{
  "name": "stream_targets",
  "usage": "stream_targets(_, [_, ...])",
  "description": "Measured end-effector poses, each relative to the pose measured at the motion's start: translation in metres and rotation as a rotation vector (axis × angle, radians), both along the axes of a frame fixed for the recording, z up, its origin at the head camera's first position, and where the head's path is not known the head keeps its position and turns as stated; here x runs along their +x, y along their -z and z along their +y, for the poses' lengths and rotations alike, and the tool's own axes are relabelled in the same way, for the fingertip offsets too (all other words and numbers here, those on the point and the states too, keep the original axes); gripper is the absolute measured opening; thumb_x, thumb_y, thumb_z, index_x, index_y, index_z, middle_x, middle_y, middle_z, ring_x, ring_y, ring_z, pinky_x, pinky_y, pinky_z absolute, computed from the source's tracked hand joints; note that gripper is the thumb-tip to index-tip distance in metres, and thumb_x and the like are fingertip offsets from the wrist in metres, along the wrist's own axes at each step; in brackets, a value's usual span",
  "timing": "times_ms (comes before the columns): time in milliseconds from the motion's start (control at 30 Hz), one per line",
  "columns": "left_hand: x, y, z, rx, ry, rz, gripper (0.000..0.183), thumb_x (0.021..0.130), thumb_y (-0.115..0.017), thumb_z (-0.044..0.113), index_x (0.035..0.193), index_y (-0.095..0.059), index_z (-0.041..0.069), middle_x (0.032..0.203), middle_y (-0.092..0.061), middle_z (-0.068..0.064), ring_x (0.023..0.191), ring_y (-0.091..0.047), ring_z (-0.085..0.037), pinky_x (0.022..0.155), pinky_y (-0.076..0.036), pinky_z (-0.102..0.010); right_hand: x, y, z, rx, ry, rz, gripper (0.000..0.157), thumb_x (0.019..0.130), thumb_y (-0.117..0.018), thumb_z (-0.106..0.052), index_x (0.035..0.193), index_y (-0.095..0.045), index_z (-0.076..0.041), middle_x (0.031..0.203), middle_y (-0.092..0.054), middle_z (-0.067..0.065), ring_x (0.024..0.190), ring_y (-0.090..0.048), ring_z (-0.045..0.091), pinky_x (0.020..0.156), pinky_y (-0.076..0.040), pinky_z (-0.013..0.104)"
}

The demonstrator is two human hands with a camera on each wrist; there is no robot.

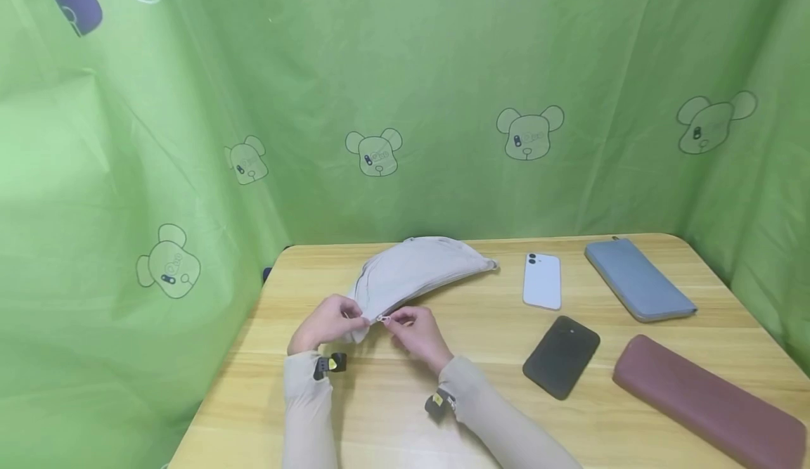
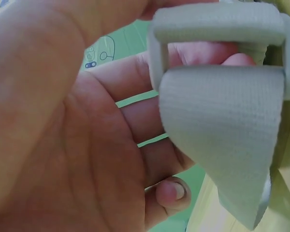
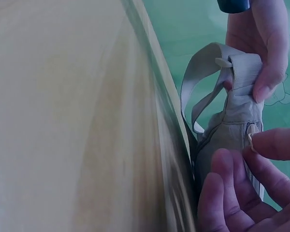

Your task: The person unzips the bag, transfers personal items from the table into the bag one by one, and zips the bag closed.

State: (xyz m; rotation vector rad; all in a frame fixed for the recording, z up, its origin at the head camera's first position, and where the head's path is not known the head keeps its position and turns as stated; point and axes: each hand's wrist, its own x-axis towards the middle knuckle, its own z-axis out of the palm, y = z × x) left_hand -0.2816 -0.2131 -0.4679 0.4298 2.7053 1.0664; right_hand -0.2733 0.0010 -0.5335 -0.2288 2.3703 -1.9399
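Note:
A pale grey crescent-shaped waist bag (image 1: pixel 420 272) lies on the table in the head view, its zipper edge toward me. My left hand (image 1: pixel 330 323) pinches the bag's near left end, where the strap joins. In the left wrist view a webbing strap (image 2: pixel 222 116) loops through a plastic buckle (image 2: pixel 217 26) in front of the fingers. My right hand (image 1: pixel 419 335) pinches the zipper pull (image 3: pixel 252 138) between thumb and forefinger, at the left end of the zipper. Its other fingers curl beside the bag's body in the right wrist view.
To the right lie a light-coloured phone (image 1: pixel 542 282), a black phone (image 1: pixel 562 357), a blue zip wallet (image 1: pixel 639 279) and a long maroon case (image 1: pixel 709 402). A green curtain (image 1: pixel 443 103) with bear prints hangs behind the wooden table (image 1: pixel 392 413) and along its sides.

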Motion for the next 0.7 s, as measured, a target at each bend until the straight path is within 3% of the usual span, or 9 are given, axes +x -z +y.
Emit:
stream_targets(433, [-0.0001,0.0009,-0.0032,-0.001,0.014,0.011,0.016,0.09,-0.075,0.021,0.092,-0.077,0.006,0.086,-0.077,-0.005,0.072,-0.066,-0.009,0.07,-0.056,-0.026,-0.001,0.0003,0.0022,0.013,-0.002,-0.009,0.016,0.092,-0.076,-0.019,0.097,-0.078,-0.004,0.088,-0.076,0.023,0.069,-0.071,0.028,0.053,-0.054,0.027])
stream_targets(700, [0.0014,-0.0026,-0.002,0.008,0.004,-0.001,0.017,0.089,-0.075,0.021,0.093,-0.077,0.005,0.087,-0.077,-0.007,0.073,-0.066,-0.01,0.072,-0.056,-0.028,-0.0053,0.0044,0.0016,-0.236,-0.06,-0.214,0.023,0.093,-0.074,-0.013,0.105,-0.073,0.006,0.102,-0.074,0.03,0.069,-0.074,0.015,0.071,-0.065,0.035])
